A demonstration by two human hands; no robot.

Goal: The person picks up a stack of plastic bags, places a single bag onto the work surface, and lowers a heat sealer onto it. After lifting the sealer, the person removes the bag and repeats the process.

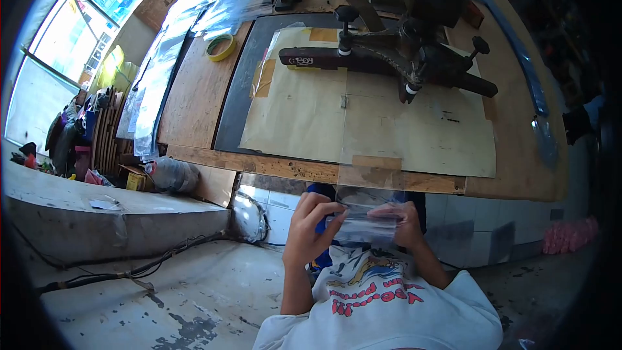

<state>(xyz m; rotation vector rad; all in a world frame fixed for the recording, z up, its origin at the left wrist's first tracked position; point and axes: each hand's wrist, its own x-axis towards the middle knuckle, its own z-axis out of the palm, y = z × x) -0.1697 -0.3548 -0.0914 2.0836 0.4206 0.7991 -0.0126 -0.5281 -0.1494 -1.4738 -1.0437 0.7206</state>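
Note:
My left hand [306, 228] pinches the left edge of a clear plastic film [364, 228] between thumb and fingers, in front of my shirt. At the film's right end, my right hand [407, 228] is closed on it, with some fingers showing through the plastic. A long transparent strip runs from between my hands up over the table's front edge [291, 170]. It lies across the cream-coloured sheet [291, 120] on the work table. A brown tape patch [377, 163] shows at the front edge of that sheet.
Above the sheet stands a machine with a dark bar [311, 58] and black knobs [346, 14]. A yellow tape roll [221, 47] lies on the wooden board at left. Stacked plastic film [162, 84] runs along the table's left side. A plastic jug [173, 175] stands on the ledge.

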